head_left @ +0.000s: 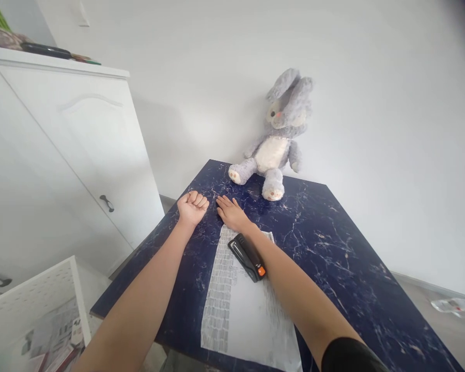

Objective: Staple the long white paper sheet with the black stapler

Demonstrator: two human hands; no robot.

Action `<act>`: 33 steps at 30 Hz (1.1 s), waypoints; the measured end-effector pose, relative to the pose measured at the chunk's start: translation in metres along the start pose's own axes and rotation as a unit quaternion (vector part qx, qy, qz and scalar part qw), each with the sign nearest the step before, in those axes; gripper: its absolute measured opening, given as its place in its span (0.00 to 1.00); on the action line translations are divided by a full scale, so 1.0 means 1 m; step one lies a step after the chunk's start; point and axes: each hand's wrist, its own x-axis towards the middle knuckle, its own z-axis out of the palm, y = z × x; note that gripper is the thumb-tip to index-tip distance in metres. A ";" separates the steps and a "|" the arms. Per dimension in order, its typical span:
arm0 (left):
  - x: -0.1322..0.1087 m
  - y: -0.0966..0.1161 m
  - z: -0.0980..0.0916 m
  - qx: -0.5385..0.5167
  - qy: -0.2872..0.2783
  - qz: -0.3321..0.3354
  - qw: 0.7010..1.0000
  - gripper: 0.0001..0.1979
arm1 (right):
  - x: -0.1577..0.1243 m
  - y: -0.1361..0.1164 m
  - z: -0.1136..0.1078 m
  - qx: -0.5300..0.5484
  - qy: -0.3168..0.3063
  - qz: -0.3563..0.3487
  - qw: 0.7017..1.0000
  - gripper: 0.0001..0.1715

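Note:
My left hand (194,207) is curled into a fist over the dark blue marbled table (313,232). Nothing sticks out between its fingers. Beside it, my right hand (231,213) lies flat, fingers stretched out, just past the far end of a printed paper sheet (251,325). A black stapler (247,257) with an orange end rests on the sheet, close along the inner side of my right forearm. Part of the sheet is hidden beneath that arm.
A grey plush rabbit (273,139) sits at the table's far edge against the white wall. On the left stand a white cabinet (73,119) and a white bin (77,289) with papers inside. Clear plastic packaging (455,305) lies on the floor at right.

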 end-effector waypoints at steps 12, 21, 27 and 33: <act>0.001 -0.003 0.005 -0.015 -0.008 -0.036 0.999 0.22 | -0.080 0.082 -0.034 -0.029 0.008 0.064 0.998 0.32; 0.000 -0.009 0.014 -0.010 0.024 -0.087 0.996 0.21 | -0.156 0.160 -0.068 -0.037 0.001 0.124 0.992 0.33; 0.000 -0.010 0.017 0.010 0.030 -0.099 0.995 0.20 | -0.184 0.195 -0.086 -0.062 0.000 0.152 0.986 0.32; 0.000 -0.010 0.015 0.028 0.039 -0.099 0.994 0.20 | -0.210 0.184 -0.107 -0.062 0.049 0.239 0.968 0.31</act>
